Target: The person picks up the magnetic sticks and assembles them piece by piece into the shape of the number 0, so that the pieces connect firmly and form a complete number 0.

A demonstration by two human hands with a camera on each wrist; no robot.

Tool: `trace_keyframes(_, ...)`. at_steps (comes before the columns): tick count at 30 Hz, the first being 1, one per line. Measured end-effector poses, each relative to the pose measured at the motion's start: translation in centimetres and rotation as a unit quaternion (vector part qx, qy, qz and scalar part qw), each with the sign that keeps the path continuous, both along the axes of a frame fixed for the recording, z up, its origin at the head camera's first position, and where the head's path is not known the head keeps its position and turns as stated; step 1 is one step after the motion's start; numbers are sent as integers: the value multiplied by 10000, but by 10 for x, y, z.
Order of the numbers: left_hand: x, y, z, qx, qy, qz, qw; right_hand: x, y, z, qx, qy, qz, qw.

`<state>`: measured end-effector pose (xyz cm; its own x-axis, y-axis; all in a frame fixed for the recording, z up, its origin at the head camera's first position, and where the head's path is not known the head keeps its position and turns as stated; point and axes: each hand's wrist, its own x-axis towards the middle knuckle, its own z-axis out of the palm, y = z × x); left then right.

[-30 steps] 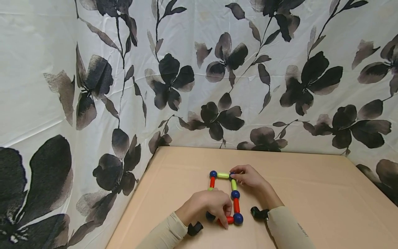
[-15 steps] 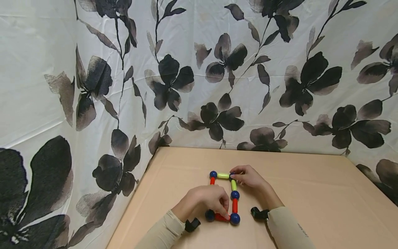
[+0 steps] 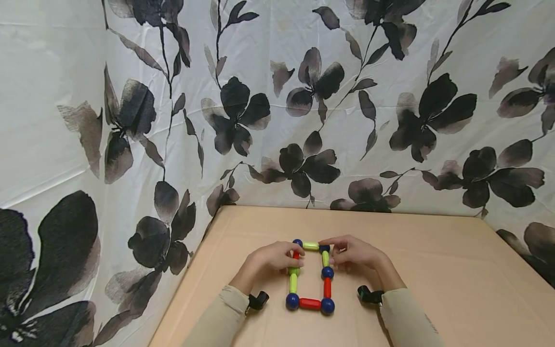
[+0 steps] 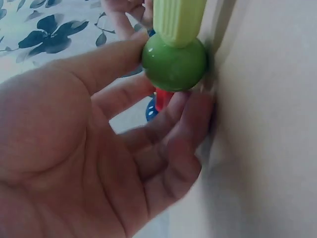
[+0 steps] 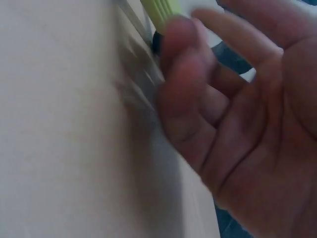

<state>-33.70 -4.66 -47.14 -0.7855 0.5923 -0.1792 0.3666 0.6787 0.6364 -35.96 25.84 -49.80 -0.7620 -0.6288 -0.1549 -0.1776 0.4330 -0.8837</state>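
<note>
A closed rectangular loop of magnetic rods and balls lies flat. At its left side, my left hand holds the frame by the green ball, thumb against it and the other fingers bent around the far side. A red rod is partly covered by these fingers. At the top right corner, my right hand has its index fingertip at a blue ball. Its thumb stands apart beside a yellow-green rod. In the right wrist view the right fingers are blurred, near the rod's end.
The loop's near side has a red rod between two blue balls, one the lower left ball. Both wrists carry black cameras. The tan tabletop ends at a floral curtain behind and at the left.
My left hand has left the near red rod and moved away from me to the left side's green ball. The right fingers have loosened from the far blue ball, the thumb moving apart.
</note>
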Motion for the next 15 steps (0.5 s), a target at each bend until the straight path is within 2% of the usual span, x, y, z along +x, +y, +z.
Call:
trace_keyframes(2, -1, 1, -1, -34, -112, -90, 9999, 2, 0, 2, 28, -194, 368, 9991)
trace_keyframes(5, -2, 4, -3, 50, -206, -52, 9998, 3, -2, 2, 93, -291, 519, 9982)
trace_keyframes(10, -4, 6, -4, 243, -457, 160, 9985, 1, -5, -1, 263, 40, 281, 9993)
trace_keyframes(15, -7, 6, -6, 408, -514, 345, 9973, -1, -8, -1, 235, 189, -3, 9995)
